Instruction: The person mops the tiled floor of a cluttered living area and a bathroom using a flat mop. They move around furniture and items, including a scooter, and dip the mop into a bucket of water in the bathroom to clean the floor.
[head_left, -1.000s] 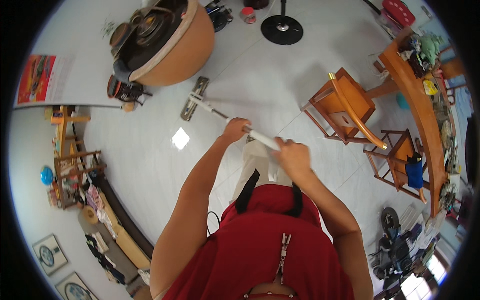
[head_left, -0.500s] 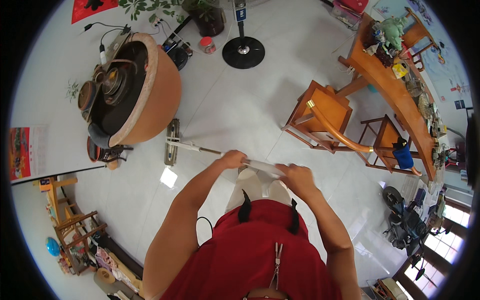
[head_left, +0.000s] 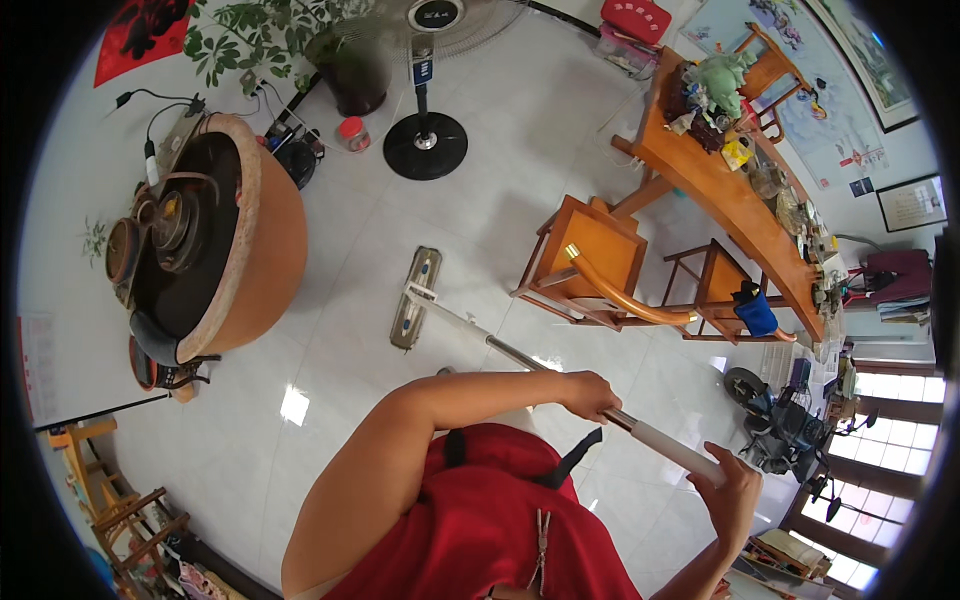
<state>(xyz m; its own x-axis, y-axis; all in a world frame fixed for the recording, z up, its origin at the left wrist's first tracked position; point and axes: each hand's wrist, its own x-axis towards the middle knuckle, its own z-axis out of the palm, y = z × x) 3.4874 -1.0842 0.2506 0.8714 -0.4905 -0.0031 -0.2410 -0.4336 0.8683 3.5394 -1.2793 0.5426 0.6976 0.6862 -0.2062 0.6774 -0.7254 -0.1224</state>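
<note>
A flat mop [head_left: 512, 352] slants across the floor in front of me, its long flat head [head_left: 415, 298] lying on the tiles. My left hand [head_left: 590, 395] is wrapped round the metal pole near where the pale grip begins. At the upper end of that grip is my right hand [head_left: 730, 490], closed about it with the thumb and fingers on either side. Both arms are bare, and the left one crosses in front of my red clothing.
On the left stands a large clay basin [head_left: 270, 225]. A pedestal fan [head_left: 425, 145] and a potted plant [head_left: 355, 75] are farther off. To the right are a wooden chair [head_left: 590, 250], a long wooden table [head_left: 705, 180] and a dark scooter [head_left: 795, 420].
The mop head has moved right, away from the clay basin. Both hands have shifted right with the pole and are farther apart along it. The view has swung too.
</note>
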